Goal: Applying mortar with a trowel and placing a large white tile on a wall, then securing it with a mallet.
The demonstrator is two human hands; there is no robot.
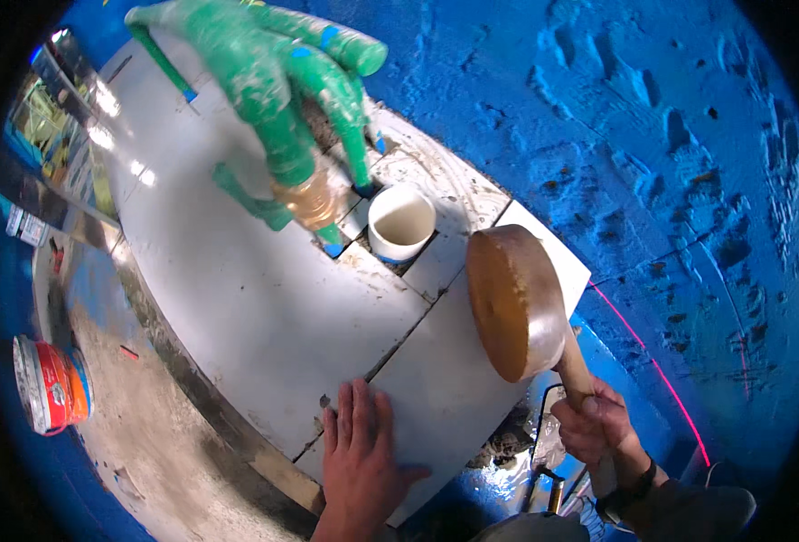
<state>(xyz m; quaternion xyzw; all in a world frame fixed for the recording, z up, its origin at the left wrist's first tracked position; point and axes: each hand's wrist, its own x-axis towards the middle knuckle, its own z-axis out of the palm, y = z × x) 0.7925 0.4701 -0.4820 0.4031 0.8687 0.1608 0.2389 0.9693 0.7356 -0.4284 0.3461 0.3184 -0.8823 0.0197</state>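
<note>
My left hand (361, 456) lies flat with fingers stretched out on a large white tile (454, 388), close to the seam with the neighbouring tile. The fingers of my right hand (594, 425) wrap round the wooden handle of a mallet (514, 303). Its wide, round, amber-brown head is raised over the tile's right part; I cannot tell whether it touches. Beyond the tile, a white pipe (401, 219) stands up through a cut-out, open end upward. Dusty green pipes (277, 135) rise beside it through gaps between cut tiles.
A blue-coated wall (526, 81) with rough patches borders the tiles on the right, crossed by a red laser line (654, 363). On the lower floor at left stands a red and white bucket (54, 387). Dark mortar (508, 438) shows beside the tile's near right edge.
</note>
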